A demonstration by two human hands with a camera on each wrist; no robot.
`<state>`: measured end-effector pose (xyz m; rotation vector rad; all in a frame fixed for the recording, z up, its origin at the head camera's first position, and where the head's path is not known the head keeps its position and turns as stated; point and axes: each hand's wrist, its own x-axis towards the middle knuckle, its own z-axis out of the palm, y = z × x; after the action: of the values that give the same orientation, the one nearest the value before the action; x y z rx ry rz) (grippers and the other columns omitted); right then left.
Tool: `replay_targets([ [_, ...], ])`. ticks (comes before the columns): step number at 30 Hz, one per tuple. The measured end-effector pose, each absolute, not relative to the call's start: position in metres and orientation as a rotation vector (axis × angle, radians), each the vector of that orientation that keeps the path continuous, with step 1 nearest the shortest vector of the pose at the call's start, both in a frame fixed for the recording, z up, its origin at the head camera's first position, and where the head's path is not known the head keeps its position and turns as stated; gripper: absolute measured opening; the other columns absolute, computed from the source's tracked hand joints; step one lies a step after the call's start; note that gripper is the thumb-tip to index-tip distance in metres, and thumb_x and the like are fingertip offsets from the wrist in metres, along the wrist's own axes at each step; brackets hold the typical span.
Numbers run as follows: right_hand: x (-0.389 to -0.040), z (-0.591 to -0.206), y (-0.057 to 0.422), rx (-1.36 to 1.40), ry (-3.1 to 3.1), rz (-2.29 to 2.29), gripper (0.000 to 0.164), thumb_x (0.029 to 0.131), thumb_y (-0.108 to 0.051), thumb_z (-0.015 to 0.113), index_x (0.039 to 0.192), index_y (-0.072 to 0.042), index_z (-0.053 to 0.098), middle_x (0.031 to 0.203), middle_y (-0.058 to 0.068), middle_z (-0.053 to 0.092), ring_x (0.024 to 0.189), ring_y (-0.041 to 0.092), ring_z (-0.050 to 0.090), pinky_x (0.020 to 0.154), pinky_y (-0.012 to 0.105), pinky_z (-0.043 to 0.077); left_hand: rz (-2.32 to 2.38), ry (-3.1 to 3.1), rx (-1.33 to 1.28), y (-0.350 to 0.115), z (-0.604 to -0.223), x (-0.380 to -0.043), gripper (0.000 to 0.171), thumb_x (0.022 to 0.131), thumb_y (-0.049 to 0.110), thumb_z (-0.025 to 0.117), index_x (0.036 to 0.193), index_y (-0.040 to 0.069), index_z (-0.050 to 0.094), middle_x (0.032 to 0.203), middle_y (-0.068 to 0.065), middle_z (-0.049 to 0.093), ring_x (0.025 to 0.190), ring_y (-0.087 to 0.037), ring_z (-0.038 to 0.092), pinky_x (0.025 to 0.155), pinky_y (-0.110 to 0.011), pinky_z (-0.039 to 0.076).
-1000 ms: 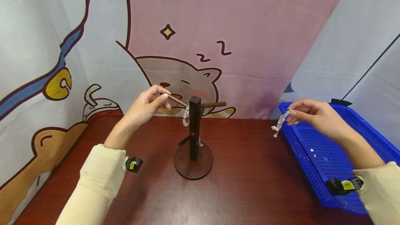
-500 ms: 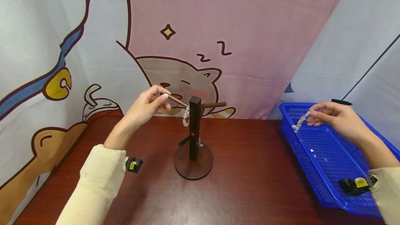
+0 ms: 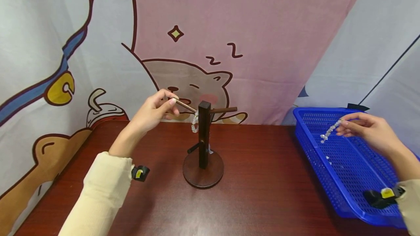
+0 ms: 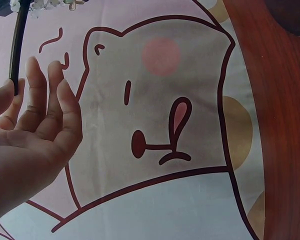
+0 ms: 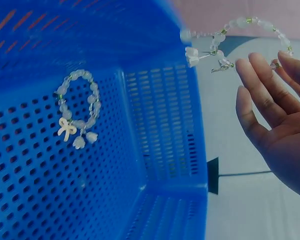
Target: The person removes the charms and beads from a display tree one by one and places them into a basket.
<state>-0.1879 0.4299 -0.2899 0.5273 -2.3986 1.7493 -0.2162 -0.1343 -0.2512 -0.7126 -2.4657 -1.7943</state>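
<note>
In the head view, my left hand (image 3: 151, 114) pinches the tip of a wooden peg (image 3: 186, 105) on a dark bracelet stand (image 3: 204, 137). A clear beaded bracelet (image 3: 195, 122) hangs from that peg, close against the post. Over the blue basket (image 3: 341, 205), my right hand (image 3: 372, 132) holds another beaded bracelet (image 3: 330, 131) between thumb and fingers, its charms dangling. The right wrist view shows a third bracelet (image 5: 80, 124), with a bow and white flower charms, lying on the basket's perforated floor.
The stand's round base (image 3: 197, 177) rests on a reddish-brown table (image 3: 256, 192). Two more pegs stick out, one high on the right (image 3: 228, 109) and one lower on the left (image 3: 193, 148). Behind hangs a cartoon-printed cloth (image 3: 269, 46).
My right hand has moved right with its bracelet, from beside the basket's left edge to over its inside, dipping slightly lately. My left hand stays at the peg.
</note>
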Motion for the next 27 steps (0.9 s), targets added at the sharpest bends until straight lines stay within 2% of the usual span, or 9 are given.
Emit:
replay_targets([
  [6,-0.189,-0.302,0.44,0.447,-2.392,1.788,0.024,0.091,0.008,0.047,0.097,-0.008,0.064,0.077,0.008,0.069,0.069,0.015,0.067,0.059,0.021,0.051,-1.805,-2.458,-0.707,-0.135,-0.252,-0.217,0.022,0.098,0.014,0.043,0.111,-0.003,0.047,0.075,-0.005,0.06,0.066,-0.014,0.055,0.07,-0.029,0.047],
  [14,-0.188,-0.314,0.448,0.318,-2.343,1.893,0.021,0.092,0.004,0.048,0.093,-0.009,0.064,0.075,0.007,0.069,0.066,0.015,0.067,0.057,0.022,0.051,-1.804,-2.461,-0.703,-0.133,-0.252,-0.218,0.021,0.097,0.014,0.044,0.111,-0.002,0.047,0.081,-0.021,0.059,0.068,-0.014,0.057,0.069,-0.028,0.047],
  [22,-0.188,-0.322,0.455,0.088,-2.532,1.673,0.014,0.093,-0.009,0.053,0.09,-0.018,0.063,0.072,0.001,0.068,0.064,0.014,0.066,0.056,0.024,0.051,-1.812,-2.456,-0.704,-0.133,-0.251,-0.218,0.022,0.097,0.013,0.044,0.111,-0.004,0.047,0.077,-0.012,0.06,0.069,-0.014,0.058,0.069,-0.027,0.048],
  [27,-0.194,-0.342,0.471,0.153,-2.495,1.743,0.014,0.092,-0.009,0.054,0.09,-0.018,0.064,0.072,0.004,0.068,0.064,0.016,0.067,0.057,0.026,0.052,-1.801,-2.457,-0.703,-0.133,-0.251,-0.218,0.022,0.098,0.013,0.043,0.112,-0.003,0.047,0.078,-0.014,0.06,0.068,-0.015,0.057,0.069,-0.028,0.048],
])
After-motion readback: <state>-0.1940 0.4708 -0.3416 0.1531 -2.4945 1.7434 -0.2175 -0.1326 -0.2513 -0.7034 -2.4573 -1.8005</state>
